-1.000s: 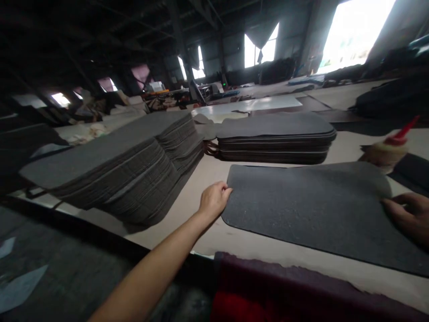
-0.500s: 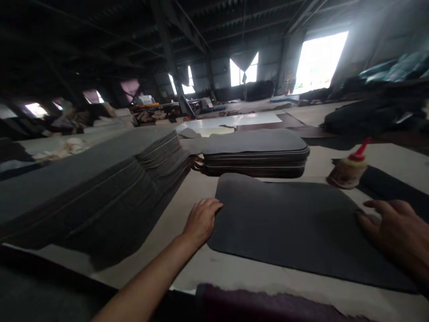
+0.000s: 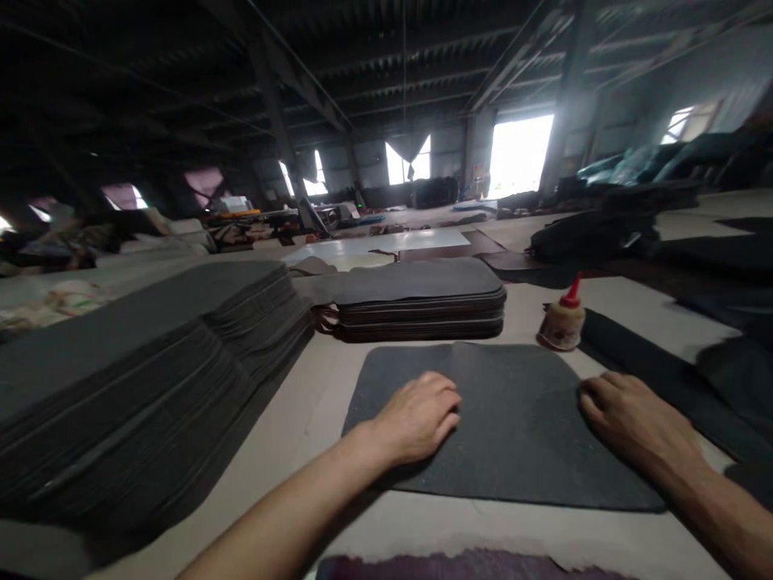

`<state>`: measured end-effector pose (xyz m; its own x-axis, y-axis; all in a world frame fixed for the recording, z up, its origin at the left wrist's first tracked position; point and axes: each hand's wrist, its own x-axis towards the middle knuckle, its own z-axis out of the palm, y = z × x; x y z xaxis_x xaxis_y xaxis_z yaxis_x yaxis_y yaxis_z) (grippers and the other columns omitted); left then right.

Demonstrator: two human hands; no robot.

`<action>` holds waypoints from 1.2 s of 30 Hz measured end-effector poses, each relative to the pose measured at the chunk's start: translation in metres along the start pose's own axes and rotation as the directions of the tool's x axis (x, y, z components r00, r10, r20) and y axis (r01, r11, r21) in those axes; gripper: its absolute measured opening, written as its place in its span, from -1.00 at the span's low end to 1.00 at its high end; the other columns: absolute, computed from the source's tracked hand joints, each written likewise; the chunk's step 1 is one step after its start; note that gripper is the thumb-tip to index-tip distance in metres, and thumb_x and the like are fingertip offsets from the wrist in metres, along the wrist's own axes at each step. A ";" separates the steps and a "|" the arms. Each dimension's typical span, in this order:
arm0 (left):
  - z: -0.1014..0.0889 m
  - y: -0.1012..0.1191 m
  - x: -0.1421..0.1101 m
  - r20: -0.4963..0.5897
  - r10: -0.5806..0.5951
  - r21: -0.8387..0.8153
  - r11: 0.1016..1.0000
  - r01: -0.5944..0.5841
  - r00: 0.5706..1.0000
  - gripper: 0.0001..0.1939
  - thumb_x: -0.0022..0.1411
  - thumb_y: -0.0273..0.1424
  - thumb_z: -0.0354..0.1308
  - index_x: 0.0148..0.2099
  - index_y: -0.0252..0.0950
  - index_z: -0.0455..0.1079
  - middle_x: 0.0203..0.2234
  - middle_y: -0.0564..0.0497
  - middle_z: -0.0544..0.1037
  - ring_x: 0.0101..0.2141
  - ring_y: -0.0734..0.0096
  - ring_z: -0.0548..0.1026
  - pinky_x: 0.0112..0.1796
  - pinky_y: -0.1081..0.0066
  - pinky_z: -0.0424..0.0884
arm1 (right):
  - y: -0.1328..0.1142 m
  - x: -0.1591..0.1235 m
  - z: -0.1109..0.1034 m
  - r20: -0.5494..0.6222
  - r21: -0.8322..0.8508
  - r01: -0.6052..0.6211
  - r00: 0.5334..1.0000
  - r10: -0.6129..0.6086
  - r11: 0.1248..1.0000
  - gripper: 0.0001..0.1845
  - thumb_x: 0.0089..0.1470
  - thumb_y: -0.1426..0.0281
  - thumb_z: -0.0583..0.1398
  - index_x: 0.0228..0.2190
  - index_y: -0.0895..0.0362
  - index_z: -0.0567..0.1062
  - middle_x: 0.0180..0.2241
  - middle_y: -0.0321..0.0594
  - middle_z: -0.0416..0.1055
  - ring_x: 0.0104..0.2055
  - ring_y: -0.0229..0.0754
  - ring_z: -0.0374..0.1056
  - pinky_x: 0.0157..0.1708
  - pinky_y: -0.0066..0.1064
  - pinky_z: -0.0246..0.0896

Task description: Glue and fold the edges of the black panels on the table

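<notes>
A dark grey sheet (image 3: 507,419) with rounded corners, like a mat or a cut piece of leather, lies flat on the pale table in front of me. My left hand (image 3: 423,411) rests on its left half, palm down, fingers slightly bent and nothing visible in them. At the sheet's right edge is my right hand (image 3: 634,415), its fingers loosely bent and touching the margin; their undersides are hidden. Just beyond that hand stands an upright glue bottle (image 3: 563,322) with a red pointed cap.
Behind the sheet lies a neat stack of similar grey pieces (image 3: 423,310). A taller, longer stack of grey sheets (image 3: 150,362) fills the left side. Dark strips (image 3: 646,354) lie at the right. A ragged purple-dark piece (image 3: 471,566) is at the near edge.
My left hand has moved from the sheet's left edge onto its surface. My right hand remains by the right edge. The view has turned to the right, and the sheet's far edge now lies flatter.
</notes>
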<state>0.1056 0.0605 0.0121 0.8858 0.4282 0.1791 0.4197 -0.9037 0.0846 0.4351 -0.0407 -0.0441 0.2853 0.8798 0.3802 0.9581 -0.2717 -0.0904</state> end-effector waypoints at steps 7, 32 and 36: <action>0.035 -0.006 0.035 0.126 0.044 -0.200 0.980 -0.018 0.991 -0.31 0.34 0.05 -0.02 0.36 -0.22 0.13 0.37 -0.08 0.13 0.36 0.04 0.04 0.31 -0.09 0.02 | 0.013 0.000 0.016 -0.005 -0.043 0.086 0.996 -0.086 0.995 -0.62 0.27 0.27 -0.08 -0.33 0.12 0.48 -0.28 -0.08 0.40 -0.18 -0.04 0.36 -0.15 -0.23 0.25; 0.047 -0.040 0.031 -0.013 -0.444 -0.025 0.896 0.444 0.896 -0.12 0.30 0.17 -0.16 0.38 -0.42 0.10 0.38 -0.25 0.04 0.38 -0.04 -0.03 0.33 -0.10 -0.05 | -0.012 0.023 0.040 0.166 -0.025 0.194 0.968 -0.187 0.981 -0.17 0.30 -0.04 -0.03 0.24 0.42 0.25 0.31 0.25 0.07 0.36 0.20 0.01 0.30 0.05 0.03; 0.045 -0.035 0.032 -0.130 -0.424 -0.040 0.905 0.423 0.896 -0.21 0.30 0.05 0.01 0.35 -0.42 0.13 0.39 -0.26 0.03 0.37 -0.12 -0.03 0.31 -0.22 -0.06 | -0.030 0.037 0.025 0.079 0.043 0.329 0.940 -0.332 0.943 -0.38 0.33 0.07 -0.01 0.10 0.31 0.42 0.16 0.22 0.31 0.24 0.21 0.21 0.22 0.09 0.15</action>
<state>0.1287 0.1058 -0.0293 0.5899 0.7670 0.2523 0.7466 -0.6372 0.1914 0.4175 0.0092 -0.0501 -0.0478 0.9481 0.3144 0.9987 0.0504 -0.0001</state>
